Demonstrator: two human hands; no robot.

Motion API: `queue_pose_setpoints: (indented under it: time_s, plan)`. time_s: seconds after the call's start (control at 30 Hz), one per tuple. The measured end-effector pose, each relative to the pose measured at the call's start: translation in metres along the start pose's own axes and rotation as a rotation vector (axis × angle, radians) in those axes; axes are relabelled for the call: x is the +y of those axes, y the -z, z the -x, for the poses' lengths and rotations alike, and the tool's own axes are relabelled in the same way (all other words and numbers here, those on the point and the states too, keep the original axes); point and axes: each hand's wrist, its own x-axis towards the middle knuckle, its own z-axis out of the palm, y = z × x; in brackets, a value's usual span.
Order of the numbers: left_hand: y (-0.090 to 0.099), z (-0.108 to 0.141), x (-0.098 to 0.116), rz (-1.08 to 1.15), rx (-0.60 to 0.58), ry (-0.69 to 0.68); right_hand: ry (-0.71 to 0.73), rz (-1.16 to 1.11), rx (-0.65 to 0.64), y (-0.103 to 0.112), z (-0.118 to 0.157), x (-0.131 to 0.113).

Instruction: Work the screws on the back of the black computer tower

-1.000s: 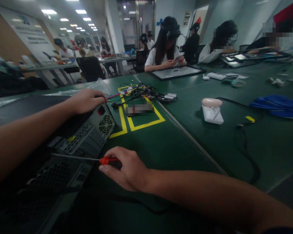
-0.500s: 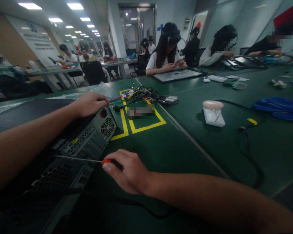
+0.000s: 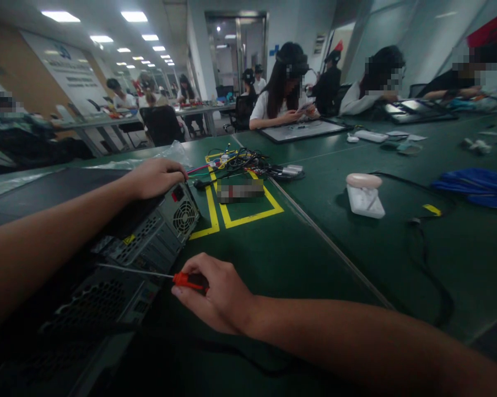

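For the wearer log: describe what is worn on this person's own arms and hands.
Nothing worn shows on either: the left hand and right hand are bare, without gloves, and no rings or watch show. Both forearms are uncovered as far as the picture reaches; no sleeve shows.
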Motion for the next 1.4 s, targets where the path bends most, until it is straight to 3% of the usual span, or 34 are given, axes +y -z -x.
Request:
queue_pose_setpoints:
  time_s: [0.5, 1.03, 1.27, 1.4]
  plan:
    - [0.0, 0.0008, -0.0008, -0.005, 0.009, -0.004, -0.027, 0.01, -0.013, -0.0002, -0.0001, 0.0001]
    - [0.0007, 0.0027, 0.0012, 0.032, 0.002, -0.003, 0.069, 0.015, 0.029, -0.001, -0.0017, 0.0]
    - [0.0016, 0.002, 0.0019, 0.013, -0.005, 0.01, -0.022, -0.043, 0.003, -0.0008, -0.0003, -0.0044]
    - [0.0026, 0.0028, 0.0034, 0.0, -0.01, 0.0, -0.005, -0.027, -0.008, -0.0021, -0.0002, -0.002]
